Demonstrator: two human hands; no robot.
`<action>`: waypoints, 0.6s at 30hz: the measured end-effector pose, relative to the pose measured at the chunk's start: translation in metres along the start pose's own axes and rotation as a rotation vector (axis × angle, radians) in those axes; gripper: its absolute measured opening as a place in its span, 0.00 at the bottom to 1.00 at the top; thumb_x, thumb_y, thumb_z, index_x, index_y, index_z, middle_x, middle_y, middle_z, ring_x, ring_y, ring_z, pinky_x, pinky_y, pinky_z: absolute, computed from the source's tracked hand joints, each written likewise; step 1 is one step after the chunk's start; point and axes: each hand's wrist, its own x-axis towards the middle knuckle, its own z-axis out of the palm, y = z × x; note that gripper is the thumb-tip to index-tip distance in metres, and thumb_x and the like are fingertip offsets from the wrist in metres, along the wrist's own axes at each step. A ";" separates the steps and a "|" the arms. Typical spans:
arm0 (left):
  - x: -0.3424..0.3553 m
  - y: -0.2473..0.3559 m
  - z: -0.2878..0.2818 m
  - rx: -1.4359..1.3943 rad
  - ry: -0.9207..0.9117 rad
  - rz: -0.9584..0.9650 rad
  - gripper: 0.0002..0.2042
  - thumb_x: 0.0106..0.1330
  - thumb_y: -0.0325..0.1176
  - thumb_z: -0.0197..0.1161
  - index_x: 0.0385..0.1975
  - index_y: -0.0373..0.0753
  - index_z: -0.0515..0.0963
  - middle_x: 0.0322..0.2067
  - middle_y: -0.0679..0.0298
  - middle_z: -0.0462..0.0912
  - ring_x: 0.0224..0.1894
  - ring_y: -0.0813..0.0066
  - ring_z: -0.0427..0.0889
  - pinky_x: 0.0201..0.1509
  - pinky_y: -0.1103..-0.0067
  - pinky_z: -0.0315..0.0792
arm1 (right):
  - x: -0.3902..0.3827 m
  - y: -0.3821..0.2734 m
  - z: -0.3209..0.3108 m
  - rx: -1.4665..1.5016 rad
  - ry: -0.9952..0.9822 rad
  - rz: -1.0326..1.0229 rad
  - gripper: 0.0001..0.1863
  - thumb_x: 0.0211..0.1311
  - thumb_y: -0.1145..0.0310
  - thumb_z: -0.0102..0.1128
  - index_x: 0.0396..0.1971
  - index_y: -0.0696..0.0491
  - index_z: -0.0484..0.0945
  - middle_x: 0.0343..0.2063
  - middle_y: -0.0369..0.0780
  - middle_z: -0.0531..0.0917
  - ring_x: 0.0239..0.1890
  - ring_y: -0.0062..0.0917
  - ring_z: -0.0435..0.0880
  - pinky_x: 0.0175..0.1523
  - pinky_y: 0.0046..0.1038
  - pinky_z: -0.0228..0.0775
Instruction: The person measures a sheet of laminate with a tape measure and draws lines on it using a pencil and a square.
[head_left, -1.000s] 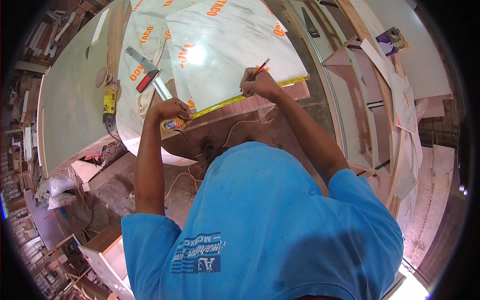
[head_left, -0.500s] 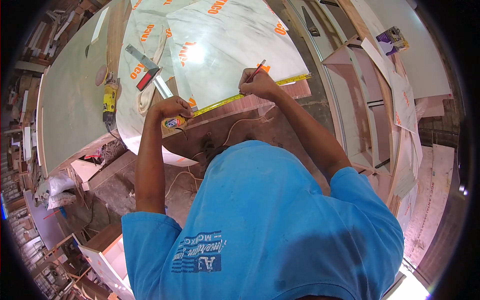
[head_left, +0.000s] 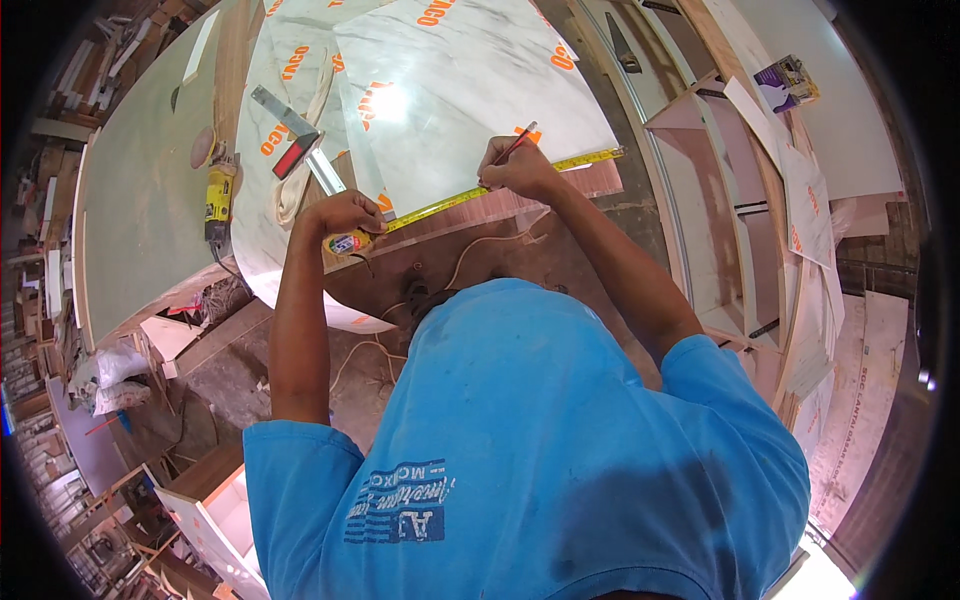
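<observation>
My left hand (head_left: pixel 345 212) is closed on the yellow case of a tape measure (head_left: pixel 352 243) at the sheet's near left corner. The yellow blade (head_left: pixel 440 207) runs out to the right along the near edge of a white marble-patterned sheet (head_left: pixel 470 90) with orange print. In my right hand (head_left: pixel 518 168) is a red pencil (head_left: pixel 517 143), its lower end down by the blade and hidden by the fingers. A try square (head_left: pixel 297 155) with a red-and-silver stock lies just beyond my left hand.
A yellow angle grinder (head_left: pixel 219 200) rests on the greenish board (head_left: pixel 135 190) at left. To the right stands a cabinet frame (head_left: pixel 715 190), with a handsaw (head_left: pixel 622 48) beyond. A purple-and-yellow box (head_left: pixel 787 82) sits far right. Below the sheet, a cable (head_left: pixel 462 262) trails over the floor.
The pencil's upper end has tipped slightly to the right in my right hand. My left hand and the tape measure hold the same place.
</observation>
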 end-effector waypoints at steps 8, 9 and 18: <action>-0.001 0.000 0.000 0.019 -0.011 0.011 0.06 0.61 0.26 0.68 0.36 0.33 0.86 0.32 0.65 0.89 0.34 0.81 0.84 0.45 0.82 0.76 | 0.006 0.009 0.001 0.071 0.004 0.011 0.04 0.51 0.76 0.65 0.25 0.58 0.78 0.24 0.39 0.84 0.27 0.19 0.83 0.34 0.22 0.77; -0.001 0.002 0.002 0.004 -0.010 0.000 0.06 0.61 0.26 0.68 0.36 0.33 0.87 0.32 0.65 0.89 0.34 0.81 0.84 0.45 0.82 0.76 | 0.006 0.012 0.000 0.071 0.002 0.010 0.04 0.51 0.76 0.65 0.25 0.58 0.78 0.23 0.39 0.84 0.27 0.19 0.83 0.34 0.22 0.77; -0.003 -0.003 0.003 -0.004 0.018 0.020 0.06 0.61 0.27 0.69 0.35 0.32 0.87 0.32 0.65 0.89 0.34 0.81 0.85 0.44 0.82 0.77 | 0.005 0.012 0.003 0.015 0.011 -0.016 0.05 0.51 0.75 0.65 0.25 0.58 0.78 0.23 0.38 0.83 0.25 0.19 0.82 0.33 0.23 0.76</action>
